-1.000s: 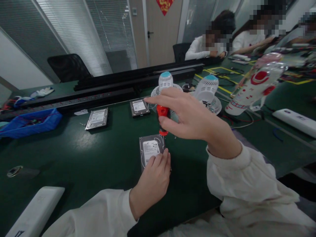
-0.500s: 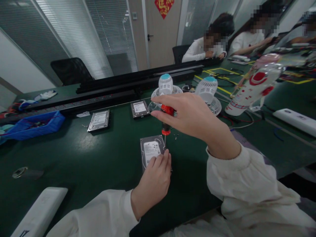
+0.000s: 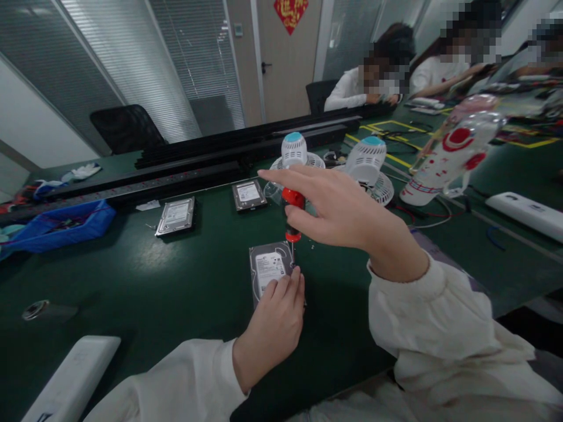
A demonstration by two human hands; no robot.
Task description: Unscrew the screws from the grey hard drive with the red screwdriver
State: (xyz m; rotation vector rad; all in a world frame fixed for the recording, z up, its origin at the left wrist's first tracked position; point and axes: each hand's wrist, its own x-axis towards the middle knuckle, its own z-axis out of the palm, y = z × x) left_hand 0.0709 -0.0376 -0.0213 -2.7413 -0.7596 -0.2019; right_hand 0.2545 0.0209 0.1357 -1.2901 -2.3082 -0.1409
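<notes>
A hard drive [image 3: 269, 266] with a white label lies flat on the green table below me. My left hand [image 3: 277, 313] covers its lower right part, fingers together and pressed on it near its right edge. A red and black screwdriver [image 3: 292, 220] stands upright, its thin shaft reaching down to the drive's right edge by my left fingertips. My right hand [image 3: 338, 205] is at the handle, thumb against its side and fingers stretched out over its top. The screwdriver's tip is too small to make out. Small screws [image 3: 312, 247] lie just right of the shaft.
Two more hard drives, one silver [image 3: 176, 215] and one darker [image 3: 248, 194], lie farther back. A blue bin [image 3: 65, 228] stands at left. White fans [image 3: 367, 161] and a clear bottle [image 3: 448, 152] stand at right. Black rails [image 3: 246, 146] cross behind. People [image 3: 352, 88] sit across the table.
My right thumb has shifted along the screwdriver handle and the fingers have straightened, reaching farther left over it. My left hand and the hard drive stay in place.
</notes>
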